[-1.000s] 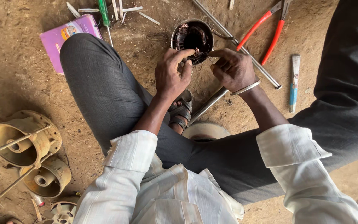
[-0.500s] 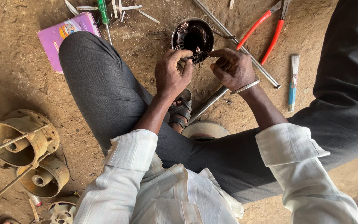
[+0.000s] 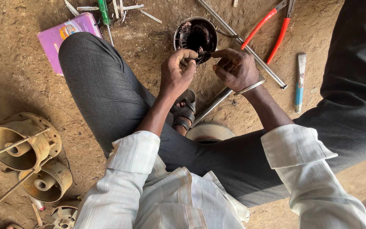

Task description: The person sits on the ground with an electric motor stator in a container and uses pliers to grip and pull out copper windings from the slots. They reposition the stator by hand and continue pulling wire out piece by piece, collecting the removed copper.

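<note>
A round metal motor stator (image 3: 195,36) with dark copper windings stands on the dirt floor in front of me. My left hand (image 3: 176,72) pinches at its near rim, fingers curled on the winding wires. My right hand (image 3: 236,68), with a metal bangle on the wrist, pinches the wire at the same rim, thumb and fingers closed. The fingertips of both hands nearly meet over the windings. How much wire each hand holds is hidden by the fingers.
Red-handled pliers (image 3: 272,27) and a blue-handled chisel (image 3: 300,85) lie to the right. Long metal rods (image 3: 242,46) cross the ground. A purple box (image 3: 62,36) and green screwdriver (image 3: 103,10) lie upper left. Brass-coloured motor housings (image 3: 22,142) sit at left.
Both hands stay at the stator's near rim; the fingers have shifted slightly on the wires. Nothing else has moved.
</note>
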`<state>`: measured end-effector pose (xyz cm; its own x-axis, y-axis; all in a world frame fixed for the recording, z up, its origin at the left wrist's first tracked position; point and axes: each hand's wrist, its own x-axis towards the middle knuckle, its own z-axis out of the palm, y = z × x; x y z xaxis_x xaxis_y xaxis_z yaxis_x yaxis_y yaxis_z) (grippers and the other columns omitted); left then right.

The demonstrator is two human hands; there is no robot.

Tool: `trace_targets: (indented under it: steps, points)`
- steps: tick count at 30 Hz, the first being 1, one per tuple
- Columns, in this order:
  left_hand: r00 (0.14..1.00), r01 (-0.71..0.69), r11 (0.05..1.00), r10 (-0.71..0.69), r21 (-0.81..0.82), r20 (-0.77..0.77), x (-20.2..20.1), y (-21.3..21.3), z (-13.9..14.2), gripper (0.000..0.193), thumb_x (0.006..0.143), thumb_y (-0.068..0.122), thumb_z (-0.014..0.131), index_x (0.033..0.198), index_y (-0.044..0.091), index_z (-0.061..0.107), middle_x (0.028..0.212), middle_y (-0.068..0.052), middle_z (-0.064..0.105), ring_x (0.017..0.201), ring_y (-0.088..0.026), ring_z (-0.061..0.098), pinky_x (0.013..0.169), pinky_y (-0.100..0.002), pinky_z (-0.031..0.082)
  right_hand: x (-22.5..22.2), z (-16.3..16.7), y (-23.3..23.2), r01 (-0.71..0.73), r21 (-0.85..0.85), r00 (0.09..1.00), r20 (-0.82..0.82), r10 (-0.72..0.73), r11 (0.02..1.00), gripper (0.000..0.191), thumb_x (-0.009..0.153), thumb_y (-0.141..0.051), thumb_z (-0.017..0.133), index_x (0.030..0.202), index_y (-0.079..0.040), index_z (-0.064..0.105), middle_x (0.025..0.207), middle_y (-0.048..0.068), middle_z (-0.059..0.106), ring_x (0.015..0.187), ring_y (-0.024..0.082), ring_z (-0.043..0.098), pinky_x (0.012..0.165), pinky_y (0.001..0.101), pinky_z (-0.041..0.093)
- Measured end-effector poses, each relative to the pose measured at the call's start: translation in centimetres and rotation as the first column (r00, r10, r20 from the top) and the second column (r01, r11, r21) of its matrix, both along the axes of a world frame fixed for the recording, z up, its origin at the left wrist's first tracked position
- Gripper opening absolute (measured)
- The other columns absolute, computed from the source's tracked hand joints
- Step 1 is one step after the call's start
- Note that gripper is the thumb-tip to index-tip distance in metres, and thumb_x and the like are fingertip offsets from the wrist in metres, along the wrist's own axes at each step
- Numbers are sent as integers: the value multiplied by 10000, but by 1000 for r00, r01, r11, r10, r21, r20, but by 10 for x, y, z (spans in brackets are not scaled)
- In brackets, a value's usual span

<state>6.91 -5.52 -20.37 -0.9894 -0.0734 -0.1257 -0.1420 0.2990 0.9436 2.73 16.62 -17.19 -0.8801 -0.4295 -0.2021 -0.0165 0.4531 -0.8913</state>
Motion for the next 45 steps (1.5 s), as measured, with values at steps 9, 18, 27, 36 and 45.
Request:
trace_targets:
  steps: [9, 18, 27, 36, 45]
  points:
    - [993, -10, 997, 1, 73, 118, -2, -1, -1, 157, 914, 68, 625, 1026, 31, 728, 841, -11, 710, 712, -49, 639, 649, -243, 548, 11, -11, -15, -118, 44, 966, -226, 125, 992, 419, 857, -82, 704, 1275, -63, 727, 776, 52, 750, 646, 167, 737, 635, 317, 609]
    - [992, -8, 997, -1, 75, 123, -2, -1, 0, 153, 908, 67, 625, 1016, 29, 726, 829, -7, 696, 690, -54, 625, 621, -249, 543, 11, 0, -14, -133, 139, 930, -324, 172, 981, 421, 875, -84, 716, 1294, -131, 726, 901, 75, 759, 737, 198, 746, 640, 342, 606]
    - [990, -29, 996, 18, 83, 139, -4, 0, 6, 94, 926, 126, 692, 935, 43, 735, 787, 2, 706, 666, -53, 629, 590, -236, 528, 13, 11, -21, -97, 447, 774, -528, 350, 889, 401, 865, -167, 683, 1262, -182, 730, 772, 43, 676, 676, 241, 701, 549, 411, 557]
    - [964, -54, 913, 153, -404, 216, -8, 7, 10, 165, 863, 261, 723, 788, 114, 732, 724, 13, 713, 622, -110, 663, 583, -327, 533, 14, 7, -17, -158, 188, 911, -351, 216, 969, 499, 843, -90, 708, 1336, -161, 693, 1028, 104, 768, 759, 244, 753, 646, 374, 619]
    - [995, -72, 936, 43, -344, -93, -6, 7, 10, 164, 901, 231, 746, 1016, 115, 733, 835, -4, 670, 709, -138, 633, 625, -337, 513, 12, 0, -15, -152, 178, 934, -295, 200, 972, 501, 832, -79, 701, 1330, -120, 667, 872, 73, 765, 746, 241, 758, 661, 374, 612]
